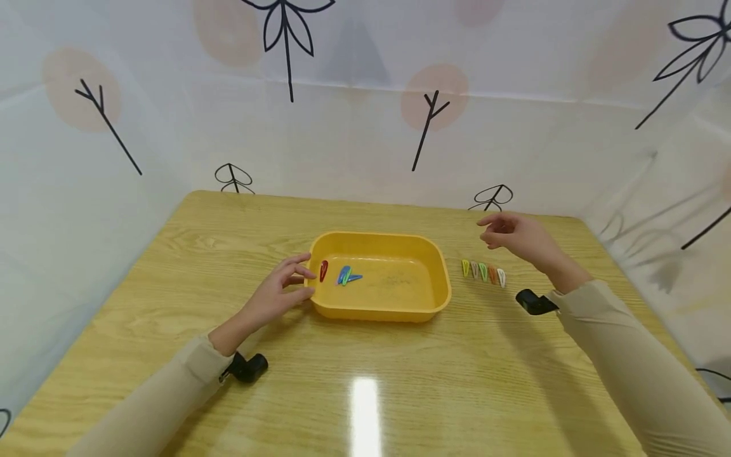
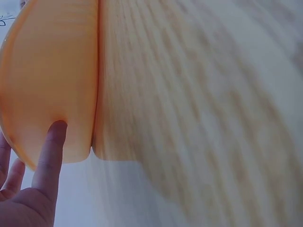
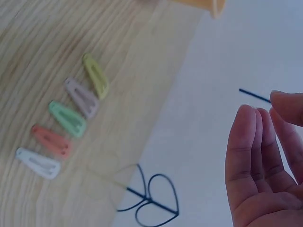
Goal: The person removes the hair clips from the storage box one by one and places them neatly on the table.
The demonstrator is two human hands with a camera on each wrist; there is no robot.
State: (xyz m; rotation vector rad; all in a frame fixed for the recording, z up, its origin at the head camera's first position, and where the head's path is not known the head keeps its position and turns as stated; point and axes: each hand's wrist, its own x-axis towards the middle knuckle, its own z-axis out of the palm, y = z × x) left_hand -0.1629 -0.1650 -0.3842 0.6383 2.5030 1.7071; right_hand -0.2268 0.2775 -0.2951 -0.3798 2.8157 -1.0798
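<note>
A yellow plastic tray (image 1: 379, 314) stands on the table, and my left hand (image 1: 280, 285) is at its left end. In the left wrist view a straight finger (image 2: 49, 153) touches the tray's outer wall (image 2: 52, 71), with more fingertips near the rim. Inside the tray lie a red snap hair clip (image 1: 323, 271) and a small cluster of blue and green hair clips (image 1: 346, 275). My right hand (image 1: 520, 238) is raised above and behind a row of several clips, its fingers loosely bent and nothing visible between them. The row runs from a yellow clip (image 3: 96, 76) to a white clip (image 3: 39, 163).
Between the row's ends lie a pinkish-grey clip (image 3: 81, 97), a green clip (image 3: 67, 118) and an orange clip (image 3: 52, 141). The wood-grain table (image 1: 274, 406) meets a white patterned cloth (image 1: 354, 146) at the back and sides. Dark wrist cameras (image 1: 250, 368) jut from both sleeves.
</note>
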